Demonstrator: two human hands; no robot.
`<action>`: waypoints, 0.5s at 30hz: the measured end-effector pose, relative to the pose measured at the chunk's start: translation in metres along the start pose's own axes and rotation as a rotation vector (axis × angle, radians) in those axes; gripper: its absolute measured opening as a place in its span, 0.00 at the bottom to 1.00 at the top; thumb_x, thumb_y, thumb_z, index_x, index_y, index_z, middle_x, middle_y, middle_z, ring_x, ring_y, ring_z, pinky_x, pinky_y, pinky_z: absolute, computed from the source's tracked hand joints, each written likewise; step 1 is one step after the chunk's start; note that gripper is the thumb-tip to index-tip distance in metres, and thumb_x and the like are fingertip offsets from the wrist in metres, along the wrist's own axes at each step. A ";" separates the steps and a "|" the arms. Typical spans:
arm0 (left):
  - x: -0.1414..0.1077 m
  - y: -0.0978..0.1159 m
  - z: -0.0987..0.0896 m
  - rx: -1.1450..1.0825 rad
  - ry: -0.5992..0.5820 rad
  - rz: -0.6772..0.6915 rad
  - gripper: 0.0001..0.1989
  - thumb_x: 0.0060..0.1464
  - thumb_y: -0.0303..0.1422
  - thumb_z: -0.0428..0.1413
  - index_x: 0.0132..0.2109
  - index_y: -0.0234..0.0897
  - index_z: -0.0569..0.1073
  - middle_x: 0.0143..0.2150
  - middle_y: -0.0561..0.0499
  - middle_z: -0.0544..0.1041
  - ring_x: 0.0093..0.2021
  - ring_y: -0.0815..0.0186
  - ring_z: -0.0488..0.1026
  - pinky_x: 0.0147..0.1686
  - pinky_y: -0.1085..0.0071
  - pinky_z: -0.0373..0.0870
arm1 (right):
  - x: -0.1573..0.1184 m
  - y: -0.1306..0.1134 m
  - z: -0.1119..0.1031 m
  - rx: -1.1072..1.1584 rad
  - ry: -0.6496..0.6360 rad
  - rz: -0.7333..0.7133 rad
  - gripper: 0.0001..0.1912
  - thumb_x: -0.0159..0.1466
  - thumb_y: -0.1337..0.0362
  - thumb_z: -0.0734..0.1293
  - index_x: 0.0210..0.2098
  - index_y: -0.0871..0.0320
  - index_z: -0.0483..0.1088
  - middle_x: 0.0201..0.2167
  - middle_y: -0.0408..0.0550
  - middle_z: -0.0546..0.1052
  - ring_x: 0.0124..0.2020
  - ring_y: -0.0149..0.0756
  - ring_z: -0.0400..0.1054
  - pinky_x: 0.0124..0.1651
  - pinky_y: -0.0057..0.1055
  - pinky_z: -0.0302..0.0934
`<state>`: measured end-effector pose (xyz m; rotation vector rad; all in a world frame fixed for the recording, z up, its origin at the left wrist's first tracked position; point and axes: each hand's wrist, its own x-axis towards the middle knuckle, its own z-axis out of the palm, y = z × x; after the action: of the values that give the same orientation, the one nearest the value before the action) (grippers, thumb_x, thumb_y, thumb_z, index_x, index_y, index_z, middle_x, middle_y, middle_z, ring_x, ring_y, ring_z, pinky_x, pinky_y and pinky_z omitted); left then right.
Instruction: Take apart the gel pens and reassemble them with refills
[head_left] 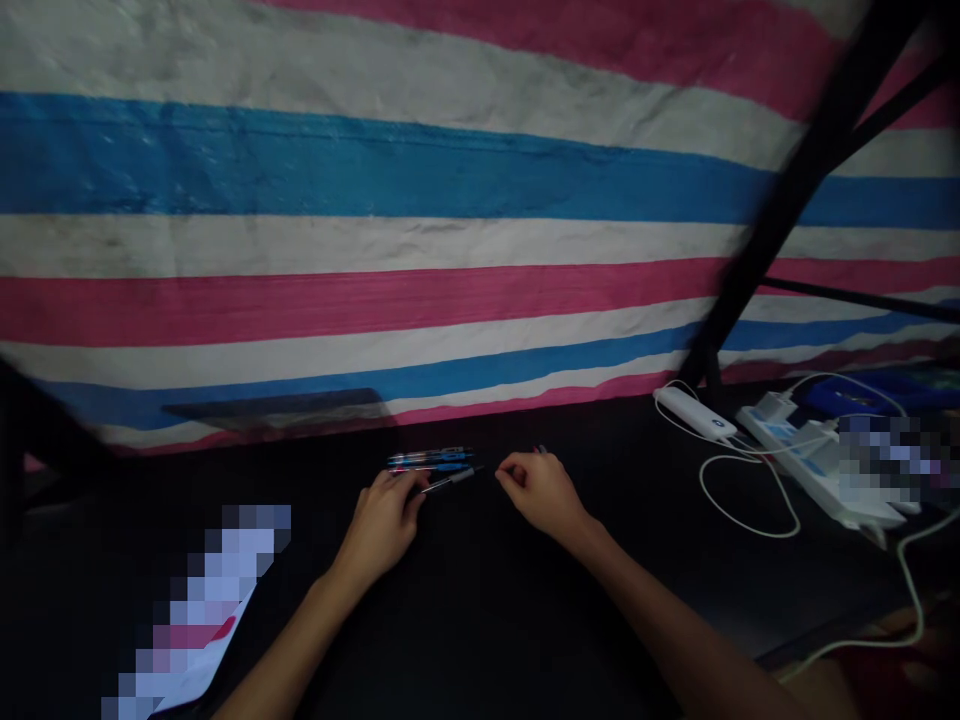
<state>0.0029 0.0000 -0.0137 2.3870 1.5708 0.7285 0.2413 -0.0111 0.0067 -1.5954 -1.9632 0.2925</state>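
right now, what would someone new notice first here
The striped tarp in pink, blue and white fills the background. On the dark table in front of it, the left hand holds a thin pen beside a small row of pens, with the right hand close by. White chargers and cables lie at right.

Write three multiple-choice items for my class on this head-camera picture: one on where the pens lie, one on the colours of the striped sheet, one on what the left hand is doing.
1. Where do the pens lie?
A. just beyond the left hand, near the sheet
B. on the power strip
C. under the right forearm

2. Which colours stripe the sheet?
A. green and yellow
B. pink, blue and white
C. black and orange

3. What is the left hand doing?
A. lying flat and empty
B. gripping a white cable
C. holding a thin dark pen

Answers: 1 A, they sit on the dark table past the fingers. 2 B, those bands run across it. 3 C, the pen sticks out from its fingers toward the right hand.
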 end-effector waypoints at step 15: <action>0.003 0.009 0.004 -0.089 -0.011 -0.004 0.09 0.56 0.33 0.47 0.40 0.42 0.71 0.50 0.48 0.73 0.49 0.56 0.66 0.46 0.57 0.61 | -0.002 -0.003 0.002 0.008 -0.009 -0.001 0.09 0.60 0.62 0.62 0.31 0.55 0.74 0.17 0.40 0.71 0.20 0.29 0.63 0.30 0.26 0.54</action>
<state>0.0135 -0.0010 -0.0125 2.3200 1.5058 0.7670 0.2374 -0.0131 0.0063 -1.5909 -1.9671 0.3069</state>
